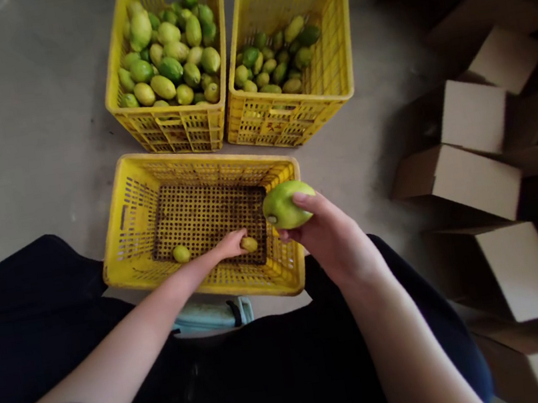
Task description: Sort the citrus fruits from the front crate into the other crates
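Observation:
A large yellow-green lemon (284,207) is gripped in my right hand (338,238), raised above the right end of the nearest yellow crate (130,182). Deep in that crate, my left hand (231,243) has its fingers curled against a small yellow lemon (250,244). Part of the grip is hidden by the hand itself. Another small lemon (181,253) lies on the crate's perforated bottom, left of my left hand.
Beyond the near crate stand two more yellow crates: the left one (119,99) is heaped with green and yellow lemons, the right one (345,35) holds fewer. Open cardboard boxes (473,117) crowd the right side. A light blue object (208,315) sits below the near crate.

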`<state>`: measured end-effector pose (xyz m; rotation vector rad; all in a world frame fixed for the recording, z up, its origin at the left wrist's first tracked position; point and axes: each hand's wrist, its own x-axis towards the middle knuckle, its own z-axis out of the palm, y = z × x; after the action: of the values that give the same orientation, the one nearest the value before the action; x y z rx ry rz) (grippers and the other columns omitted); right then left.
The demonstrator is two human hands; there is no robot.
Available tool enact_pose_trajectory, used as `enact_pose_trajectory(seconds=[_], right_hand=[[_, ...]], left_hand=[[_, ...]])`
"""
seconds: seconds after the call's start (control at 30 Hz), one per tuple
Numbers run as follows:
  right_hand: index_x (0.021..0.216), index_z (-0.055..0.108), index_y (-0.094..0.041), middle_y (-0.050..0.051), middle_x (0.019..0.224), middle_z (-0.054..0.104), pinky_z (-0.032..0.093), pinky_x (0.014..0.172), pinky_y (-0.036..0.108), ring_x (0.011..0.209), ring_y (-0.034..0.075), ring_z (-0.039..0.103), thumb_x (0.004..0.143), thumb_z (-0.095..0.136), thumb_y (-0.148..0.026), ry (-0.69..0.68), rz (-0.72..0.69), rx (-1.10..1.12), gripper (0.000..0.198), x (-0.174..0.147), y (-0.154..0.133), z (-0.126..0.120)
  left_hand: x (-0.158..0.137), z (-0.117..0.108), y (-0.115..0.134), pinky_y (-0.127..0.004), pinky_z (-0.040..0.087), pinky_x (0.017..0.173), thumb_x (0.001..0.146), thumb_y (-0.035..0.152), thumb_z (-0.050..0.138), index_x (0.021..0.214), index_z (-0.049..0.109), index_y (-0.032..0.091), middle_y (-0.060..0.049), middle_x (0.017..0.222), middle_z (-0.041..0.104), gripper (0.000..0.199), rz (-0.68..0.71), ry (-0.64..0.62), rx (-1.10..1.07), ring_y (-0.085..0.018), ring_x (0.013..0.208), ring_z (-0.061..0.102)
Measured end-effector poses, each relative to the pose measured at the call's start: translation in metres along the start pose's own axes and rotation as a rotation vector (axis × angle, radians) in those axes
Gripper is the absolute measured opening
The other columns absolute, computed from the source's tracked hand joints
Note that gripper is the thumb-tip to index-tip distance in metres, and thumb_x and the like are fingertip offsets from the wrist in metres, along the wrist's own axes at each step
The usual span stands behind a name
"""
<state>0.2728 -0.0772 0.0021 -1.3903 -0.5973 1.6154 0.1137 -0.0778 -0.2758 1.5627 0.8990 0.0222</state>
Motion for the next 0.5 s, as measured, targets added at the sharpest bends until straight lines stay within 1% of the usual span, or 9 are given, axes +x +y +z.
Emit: enact_pose_trajectory(seconds=[0.07, 0.1, 0.13, 0.2, 0.27, 0.3, 0.37, 0.43, 0.5], right_hand=[[0.088, 0.064, -0.026, 0.0, 0.083, 0.065, 0.052, 0.058, 0.027, 0.075, 0.017, 0.061, 0.068, 0.079, -0.039, 0.024, -0.053, -0.05, 0.028, 0.004, 0.003, 0.0], [0.09, 0.064, -0.027, -0.001, 0.083, 0.064, 0.053, 0.062, 0.028, 0.076, 0.017, 0.061, 0.063, 0.082, -0.034, 0.043, -0.094, -0.071, 0.033, 0.005, 0.004, 0.001], [0.092, 0.063, -0.028, -0.002, 0.084, 0.063, 0.055, 0.067, 0.029, 0.078, 0.016, 0.061, 0.06, 0.084, -0.029, 0.056, -0.134, -0.077, 0.038, 0.005, 0.005, 0.002], [0.095, 0.061, -0.03, -0.004, 0.087, 0.063, 0.057, 0.074, 0.033, 0.08, 0.017, 0.062, 0.057, 0.084, -0.023, 0.032, -0.171, -0.017, 0.045, 0.004, 0.007, 0.007], [0.094, 0.059, -0.03, -0.003, 0.09, 0.065, 0.058, 0.074, 0.036, 0.08, 0.018, 0.065, 0.059, 0.082, -0.027, -0.061, -0.125, 0.105, 0.042, 0.002, 0.01, 0.015], [0.094, 0.058, -0.03, -0.002, 0.09, 0.067, 0.059, 0.072, 0.037, 0.08, 0.019, 0.067, 0.061, 0.081, -0.031, -0.117, -0.09, 0.152, 0.04, 0.002, 0.013, 0.019], [0.094, 0.058, -0.028, -0.001, 0.087, 0.069, 0.059, 0.068, 0.036, 0.074, 0.02, 0.068, 0.062, 0.08, -0.039, -0.205, -0.059, 0.171, 0.04, 0.003, 0.017, 0.028], [0.095, 0.058, -0.027, 0.0, 0.082, 0.07, 0.058, 0.063, 0.034, 0.068, 0.019, 0.068, 0.065, 0.077, -0.048, -0.244, -0.09, 0.138, 0.041, 0.006, 0.021, 0.037], [0.095, 0.06, -0.026, 0.001, 0.079, 0.071, 0.055, 0.058, 0.031, 0.064, 0.019, 0.067, 0.068, 0.073, -0.056, -0.257, -0.14, 0.125, 0.042, 0.01, 0.023, 0.044]], left_hand=[[-0.01, -0.021, 0.012, -0.038, 0.048, 0.093, 0.074, 0.032, 0.077, 0.118, 0.05, 0.016, -0.012, 0.116, 0.063, 0.054, 0.002, 0.102, -0.035, -0.026, 0.111, 0.059], [-0.016, -0.035, 0.02, -0.038, 0.049, 0.092, 0.074, 0.031, 0.077, 0.119, 0.049, 0.016, -0.013, 0.118, 0.062, 0.055, 0.006, 0.162, -0.094, -0.025, 0.11, 0.06], [-0.022, -0.05, 0.031, -0.038, 0.05, 0.092, 0.074, 0.03, 0.076, 0.121, 0.047, 0.018, -0.012, 0.12, 0.061, 0.056, 0.014, 0.214, -0.193, -0.024, 0.109, 0.061], [-0.039, -0.084, 0.059, -0.04, 0.053, 0.089, 0.073, 0.03, 0.076, 0.123, 0.045, 0.021, -0.011, 0.124, 0.06, 0.059, 0.051, 0.289, -0.486, -0.022, 0.106, 0.063], [-0.06, -0.119, 0.093, -0.042, 0.056, 0.087, 0.073, 0.033, 0.074, 0.124, 0.046, 0.023, -0.009, 0.127, 0.061, 0.059, 0.12, 0.307, -0.72, -0.023, 0.106, 0.065], [-0.072, -0.134, 0.112, -0.042, 0.056, 0.087, 0.075, 0.035, 0.071, 0.124, 0.047, 0.023, -0.009, 0.126, 0.062, 0.055, 0.157, 0.322, -0.762, -0.024, 0.108, 0.064], [-0.099, -0.158, 0.146, -0.039, 0.055, 0.089, 0.083, 0.038, 0.061, 0.124, 0.05, 0.021, -0.009, 0.122, 0.065, 0.047, 0.207, 0.381, -0.764, -0.024, 0.111, 0.063], [-0.126, -0.173, 0.171, -0.037, 0.054, 0.089, 0.09, 0.041, 0.048, 0.126, 0.052, 0.019, -0.009, 0.118, 0.067, 0.043, 0.22, 0.431, -0.76, -0.023, 0.111, 0.063], [-0.149, -0.181, 0.184, -0.036, 0.055, 0.085, 0.094, 0.044, 0.038, 0.128, 0.053, 0.018, -0.01, 0.116, 0.069, 0.045, 0.209, 0.416, -0.785, -0.022, 0.106, 0.064]])
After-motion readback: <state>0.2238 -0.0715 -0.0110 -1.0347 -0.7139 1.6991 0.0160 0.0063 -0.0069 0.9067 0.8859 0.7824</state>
